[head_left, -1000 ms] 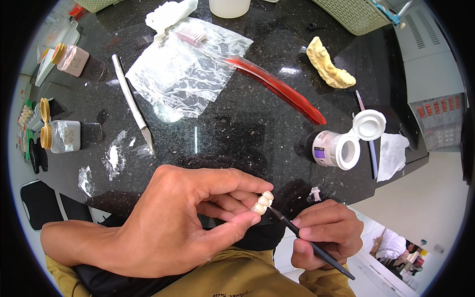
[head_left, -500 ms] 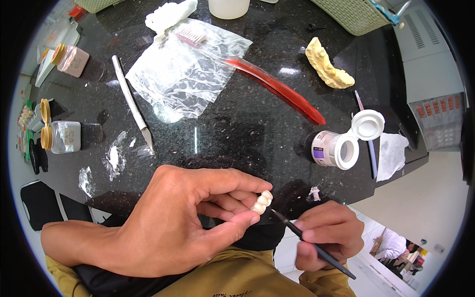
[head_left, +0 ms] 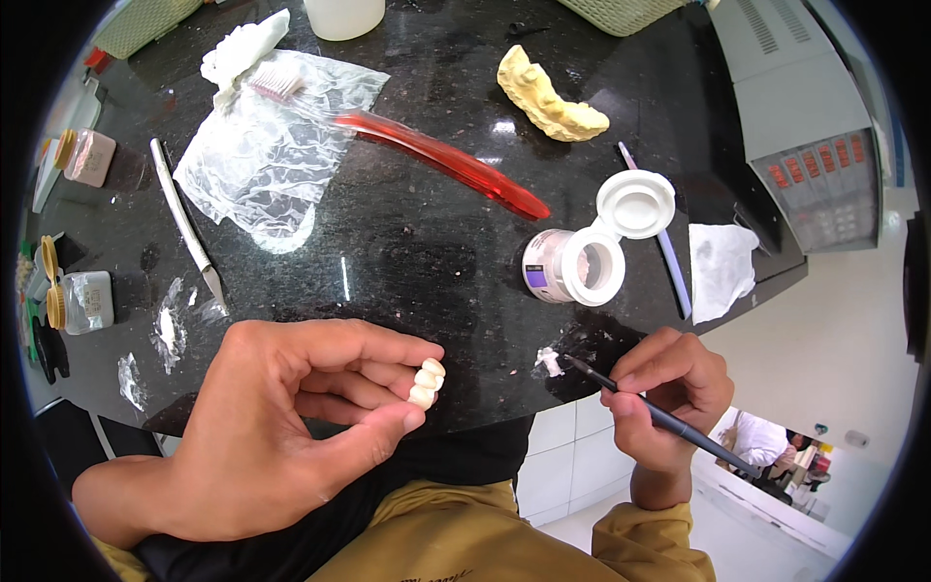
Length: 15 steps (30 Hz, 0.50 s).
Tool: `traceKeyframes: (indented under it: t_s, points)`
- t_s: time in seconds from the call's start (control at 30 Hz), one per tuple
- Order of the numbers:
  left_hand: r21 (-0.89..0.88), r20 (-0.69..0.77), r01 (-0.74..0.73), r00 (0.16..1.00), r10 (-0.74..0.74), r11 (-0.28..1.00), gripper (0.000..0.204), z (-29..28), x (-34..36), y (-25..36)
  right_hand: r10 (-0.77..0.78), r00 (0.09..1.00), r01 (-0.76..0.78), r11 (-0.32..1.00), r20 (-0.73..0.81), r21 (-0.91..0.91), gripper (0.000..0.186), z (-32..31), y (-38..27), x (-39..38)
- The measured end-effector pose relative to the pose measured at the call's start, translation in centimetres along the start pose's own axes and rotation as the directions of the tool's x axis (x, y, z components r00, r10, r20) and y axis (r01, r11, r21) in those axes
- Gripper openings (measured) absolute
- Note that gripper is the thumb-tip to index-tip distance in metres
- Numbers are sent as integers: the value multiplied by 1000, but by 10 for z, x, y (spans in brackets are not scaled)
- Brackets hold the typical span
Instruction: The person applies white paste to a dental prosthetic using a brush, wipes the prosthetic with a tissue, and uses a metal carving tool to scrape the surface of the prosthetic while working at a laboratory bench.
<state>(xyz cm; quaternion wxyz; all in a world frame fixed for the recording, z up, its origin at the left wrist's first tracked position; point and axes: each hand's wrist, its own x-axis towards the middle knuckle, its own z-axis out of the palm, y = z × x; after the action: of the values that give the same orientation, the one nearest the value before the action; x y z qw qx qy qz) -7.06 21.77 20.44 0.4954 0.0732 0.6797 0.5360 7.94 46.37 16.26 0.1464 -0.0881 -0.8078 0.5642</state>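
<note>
My left hand (head_left: 281, 427) grips a small cream dental bridge (head_left: 427, 385) of joined tooth shapes between thumb and fingertips. My right hand (head_left: 669, 407) is closed on a slim dark brush (head_left: 669, 419), whose tip is at or just beside a dab of whitish paste (head_left: 549, 363) on the dark speckled counter; contact is unclear. Behind the paste stands an open white jar (head_left: 548, 267) with its flip lid raised. A yellow dental cast (head_left: 551, 102) lies farther back.
A red-handled brush (head_left: 446, 167) lies by a crinkled plastic bag (head_left: 252, 155). A knife (head_left: 182, 218), powder jars (head_left: 89, 303) and white smears occupy the left. A pale pen-like tool (head_left: 669, 272) and paper (head_left: 722, 272) lie right. Baskets (head_left: 621, 10) line the back.
The brush in my right hand has moved away from the bridge toward the paste. My left hand keeps the bridge. The view has shifted, so counter items appear farther left.
</note>
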Motion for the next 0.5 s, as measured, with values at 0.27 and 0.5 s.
traceKeyframes:
  t_s: [0.27, 0.5]
  points:
    - [13, -3, 9, 1000, -9, 1000, 28, -1, 1, 0, -69, 994, 79, 990, 88, -119, 17, 0, -2, 5]
    - [19, 0, 14, 1000, -14, 1000, 29, -2, 1, 0, -65, 997, 71, 989, 48, -127, 16, -1, 1, 2]
